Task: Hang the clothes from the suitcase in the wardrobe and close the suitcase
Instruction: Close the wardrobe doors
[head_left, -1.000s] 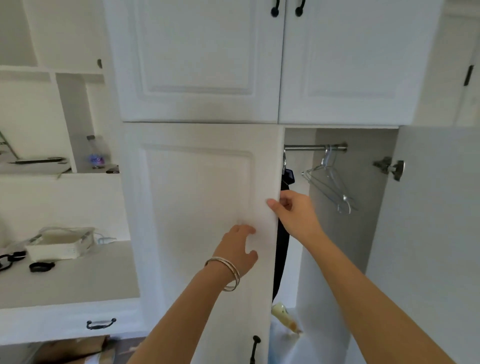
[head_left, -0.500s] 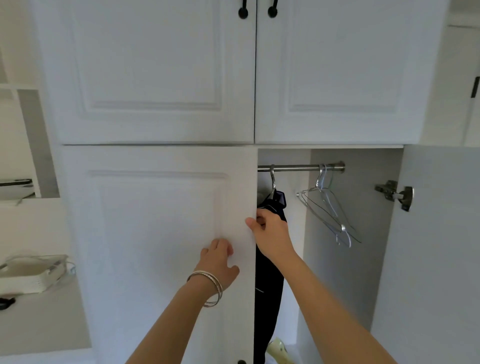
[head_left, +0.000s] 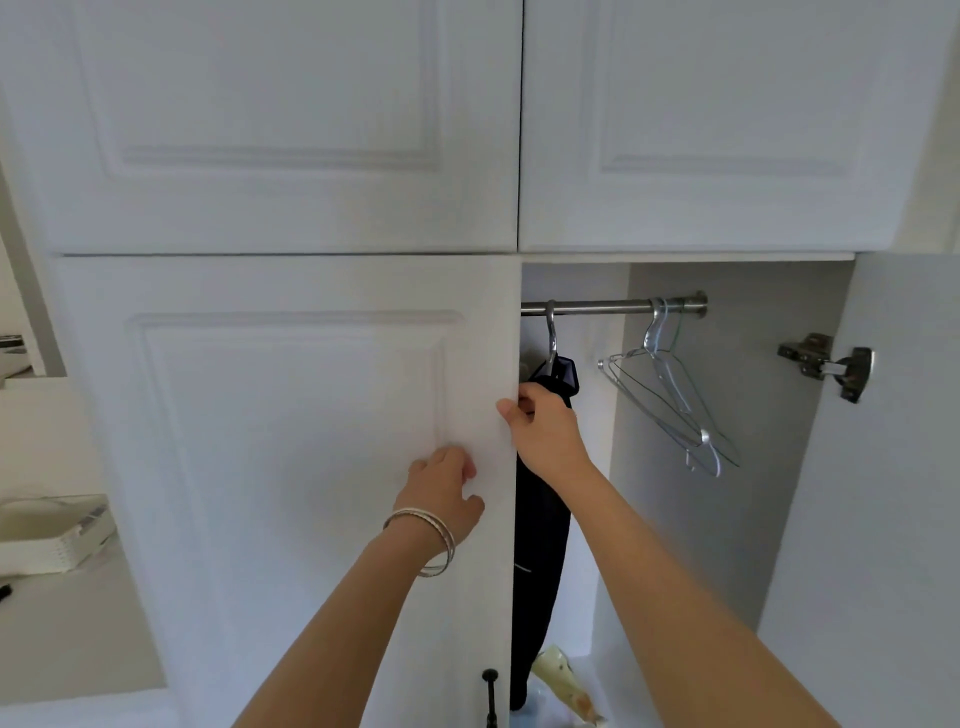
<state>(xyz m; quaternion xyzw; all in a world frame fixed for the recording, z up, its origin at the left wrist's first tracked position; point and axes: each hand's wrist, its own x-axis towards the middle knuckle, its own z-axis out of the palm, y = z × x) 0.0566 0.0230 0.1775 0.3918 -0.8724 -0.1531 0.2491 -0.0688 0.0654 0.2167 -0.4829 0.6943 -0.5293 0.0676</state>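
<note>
The white wardrobe's left door (head_left: 291, 467) stands nearly closed, while its right door (head_left: 883, 519) hangs open. My right hand (head_left: 545, 431) grips the left door's free edge, thumb on the front and fingers behind. Fingers loosely curled, my left hand (head_left: 447, 488), with bangles on the wrist, rests against the door's face. Inside, a dark garment (head_left: 540, 545) hangs on a hanger from the metal rail (head_left: 613, 306). Bare wire hangers (head_left: 670, 405) hang further right. The suitcase is out of sight.
A black door handle (head_left: 490, 696) sits low on the left door. A hinge (head_left: 831, 366) sticks out from the right door. A patterned item (head_left: 561, 686) lies on the wardrobe floor. To the left, a white box (head_left: 52, 535) sits on a counter.
The view has shifted left and closer to the wardrobe. Both hands stay at the left door's edge, and more of the dark garment and rail shows.
</note>
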